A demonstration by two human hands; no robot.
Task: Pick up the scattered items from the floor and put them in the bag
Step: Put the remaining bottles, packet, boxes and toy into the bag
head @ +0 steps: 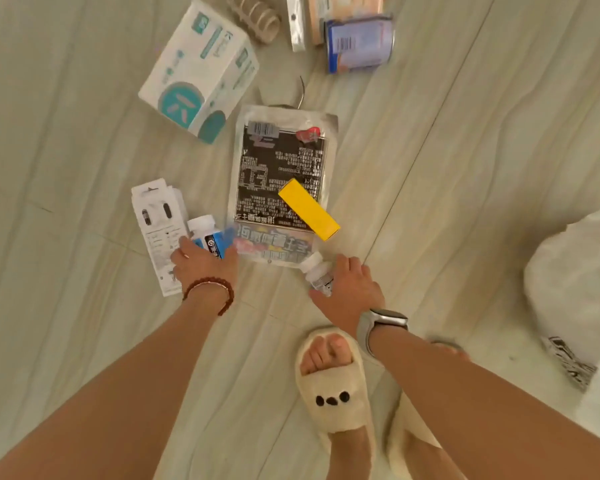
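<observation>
Pale plank floor (430, 168) carries the scatter: a pouch (281, 161) with a yellow box (309, 210) on it, a teal carton (201, 71), and the white bag (575, 289) well apart at the right edge, cut off. Picking up seems underway: the left hand (205, 266) has its fingers clamped on a blue bottle (210, 237), the right hand (350, 291) its fingers on a white bottle (317, 271). Next, both need lifting and carrying right to the bag, whose mouth is out of view; items along the top edge are cropped and blurred.

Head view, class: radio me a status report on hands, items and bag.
Left hand on blue-label bottle; right hand on white bottle. Yellow box lies on pouch. White bag at right, path clear.
</observation>
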